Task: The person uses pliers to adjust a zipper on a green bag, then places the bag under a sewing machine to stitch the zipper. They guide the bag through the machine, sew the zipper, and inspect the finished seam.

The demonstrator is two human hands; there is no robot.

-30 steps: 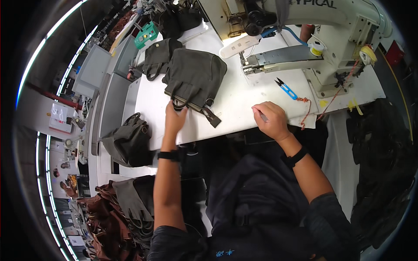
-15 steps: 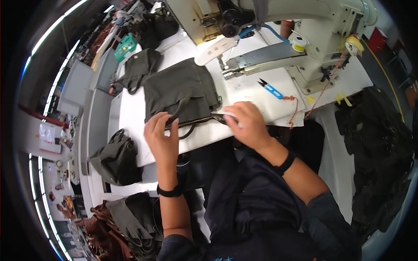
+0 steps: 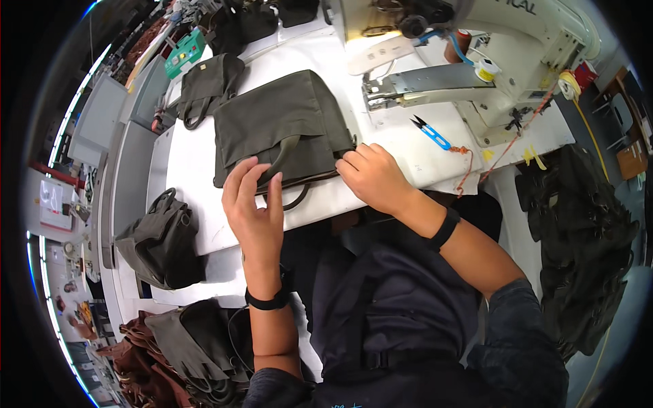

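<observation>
A dark olive fabric bag (image 3: 279,122) lies flat on the white worktable (image 3: 190,170) in front of me. My left hand (image 3: 255,211) rests at the bag's near edge, fingers spread and raised beside its handle strap (image 3: 284,153). My right hand (image 3: 374,178) presses on the bag's near right corner with fingertips curled onto the fabric edge. A white industrial sewing machine (image 3: 476,61) stands just beyond the bag to the right.
Blue thread snips (image 3: 432,132) lie right of my right hand. A second olive bag (image 3: 204,85) lies at the far left, another (image 3: 163,241) sits on a lower shelf, more are piled (image 3: 183,347) below. Dark fabric (image 3: 585,231) hangs at right.
The bag has been pulled closer and lies square before me. My right hand moved left from the bare table onto the bag's corner; my left hand shifted to the near edge and opened.
</observation>
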